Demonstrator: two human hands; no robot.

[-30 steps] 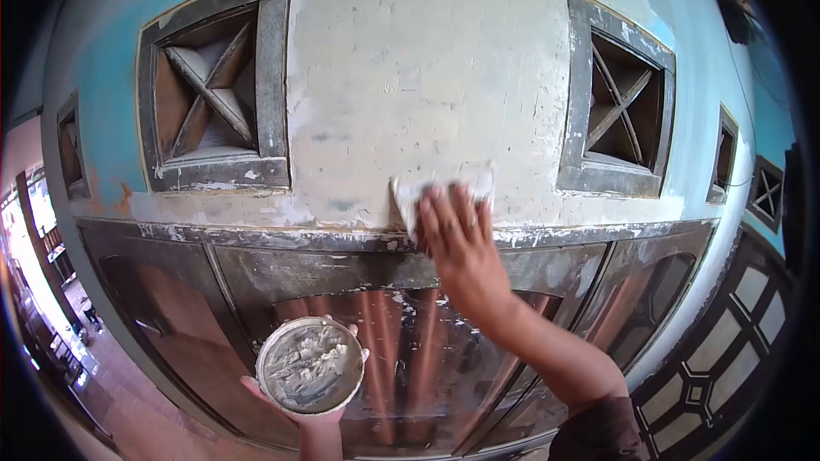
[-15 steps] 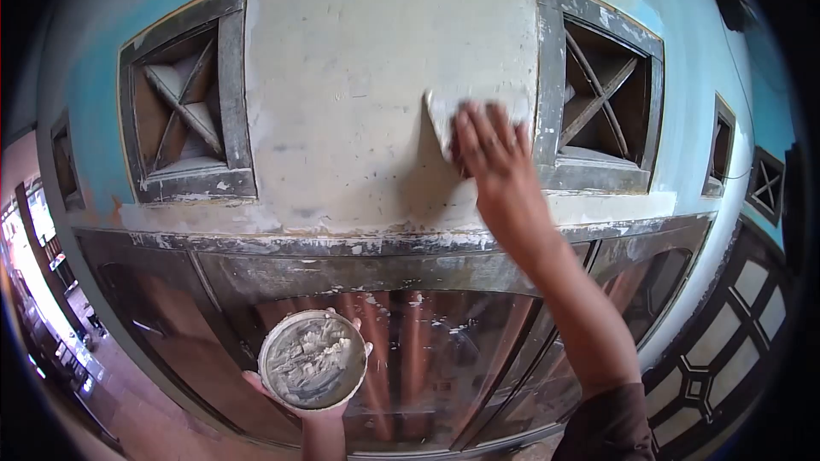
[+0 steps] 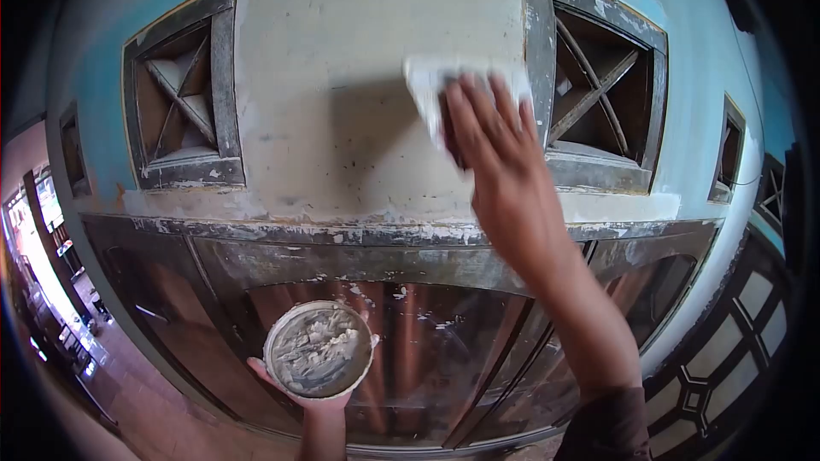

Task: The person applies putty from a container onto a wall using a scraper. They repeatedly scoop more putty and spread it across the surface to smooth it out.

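Stretching over most of the view: a plastered wall [image 3: 290,119], pale in the middle and blue toward the upper sides. Below, a brown-framed glazed panel [image 3: 427,376] with reddish folds behind the glass, topped by a weathered wooden rail [image 3: 367,235] flecked with white. Set into the wall, a right-hand vent [image 3: 538,60] and a left-hand vent [image 3: 224,77], each dark-framed with crossed bars.

Raised before the wall, just beside the right-hand vent: the right hand [image 3: 506,158], fingers slightly apart and pressed over the face of a flat spreader [image 3: 424,85]; thumb hidden, exact pinch impossible to tell. Low before the glazed panel: the left hand [image 3: 326,406], cupped under a round tub [image 3: 277,324], thumb at one side, fingertips curled up the other.

Tub tilted mouth toward the camera; probably stiff-walled, moderately weighty with its load, perhaps slick on the smeared rim. Best supported from beneath, around the sides. Spreader likely light and thin, with a little flex along the broad edge; best gripped toward the narrow end, clear of that edge. Contact with the wall: cannot tell. Inside the tub, grey-white putty [image 3: 320,346] in lumps, apparently soft, thick and sticky.
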